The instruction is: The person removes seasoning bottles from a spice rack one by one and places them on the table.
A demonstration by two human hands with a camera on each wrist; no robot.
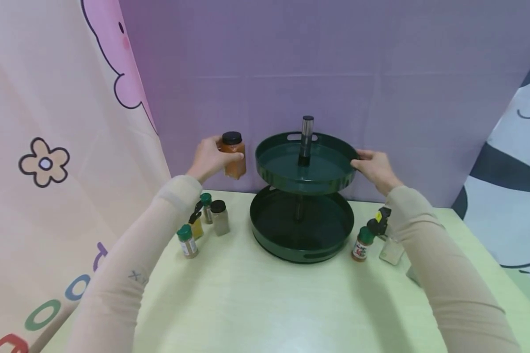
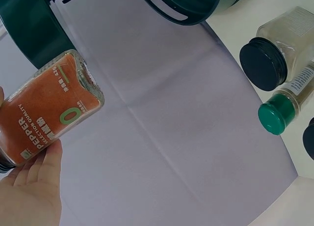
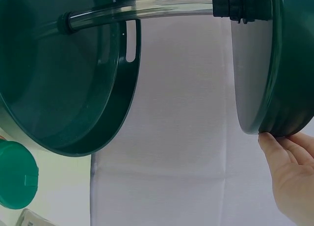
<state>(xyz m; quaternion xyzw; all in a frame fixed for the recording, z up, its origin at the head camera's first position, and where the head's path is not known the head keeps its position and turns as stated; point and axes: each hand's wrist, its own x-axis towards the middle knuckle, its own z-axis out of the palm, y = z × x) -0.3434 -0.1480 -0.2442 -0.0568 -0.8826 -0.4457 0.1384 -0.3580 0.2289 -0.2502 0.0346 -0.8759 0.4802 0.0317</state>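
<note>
A clear square jar of orange-red powder, its label reading "PEPPER", is lifted above the table beside a dark green two-tier round stand. My left hand grips this black-lidded jar, thumb across its front. At the other side of the stand, my right hand touches the edge of the upper tray; in the right wrist view its fingertips rest against the tray's outer wall. The lower tray sits on the table, joined to the upper one by a central pole. Both trays hold nothing visible.
Left of the stand are a black-lidded jar, green-capped jars and a yellow container. To the right stand a green-capped red jar and a pale container, partly behind my sleeve. A purple cloth hangs behind.
</note>
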